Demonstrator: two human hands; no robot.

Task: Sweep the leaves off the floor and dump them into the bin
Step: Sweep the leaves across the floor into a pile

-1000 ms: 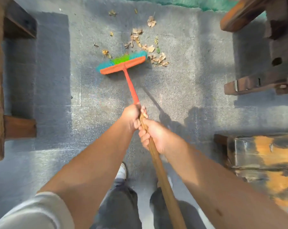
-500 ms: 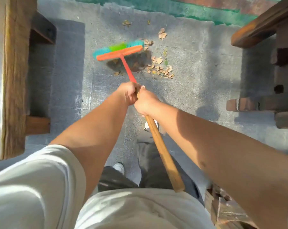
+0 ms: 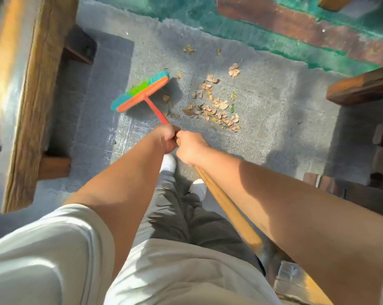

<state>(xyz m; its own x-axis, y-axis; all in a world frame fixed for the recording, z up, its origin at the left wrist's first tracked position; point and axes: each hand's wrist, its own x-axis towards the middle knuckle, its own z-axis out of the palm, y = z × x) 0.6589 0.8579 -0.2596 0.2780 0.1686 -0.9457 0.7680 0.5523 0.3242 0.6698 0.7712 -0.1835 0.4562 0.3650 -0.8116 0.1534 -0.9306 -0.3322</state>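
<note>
An orange broom head [image 3: 142,95] with blue and green bristles sits tilted on the grey floor, left of a loose pile of dry brown leaves [image 3: 214,106]. Its red neck runs down into a wooden handle [image 3: 228,208]. My left hand [image 3: 166,137] grips the handle where the red neck ends, and my right hand [image 3: 189,147] grips it just behind, touching the left. A few stray leaves [image 3: 233,70] lie farther off toward the green edge. No bin is in view.
A long wooden bench [image 3: 25,102] stands along the left. Dark wooden furniture [image 3: 362,89] stands at the right. A green painted strip [image 3: 241,25] borders the far floor. My white shoes [image 3: 168,161] and grey trousers are below the hands.
The broom head has swung left and tilted, now lying left of the leaf pile instead of over its left side. The view has moved closer to the leaves.
</note>
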